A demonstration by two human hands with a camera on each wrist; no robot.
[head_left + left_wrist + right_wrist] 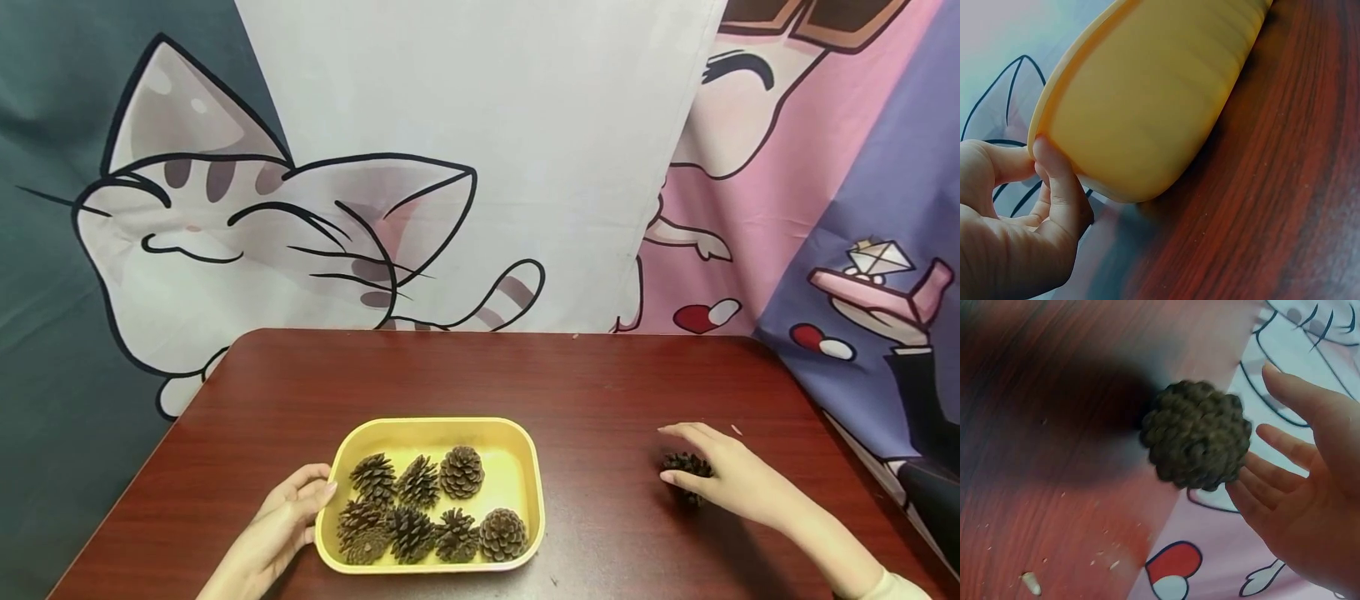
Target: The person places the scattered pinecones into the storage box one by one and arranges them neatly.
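A yellow plastic basin (510, 471) holds several brown pine cones (462, 472), mostly on its left and along its near side. At the basin's left end, my left hand (279, 518) pinches the rim between thumb and fingers; the left wrist view shows this hand (1029, 219) on the edge of the yellow wall (1147, 100). Far to the right, my right hand (738, 479) is spread over a single pine cone (686, 464) on the table. In the right wrist view a gap shows between the thumb and the cone (1197, 434), with the fingers loosely extended beside it.
The dark red wooden table (600, 392) has small crumbs and a pale flake (1031, 583) near the single cone. Behind the table hangs a cloth (480, 100) printed with cartoon figures. Its right part runs along the table's right edge.
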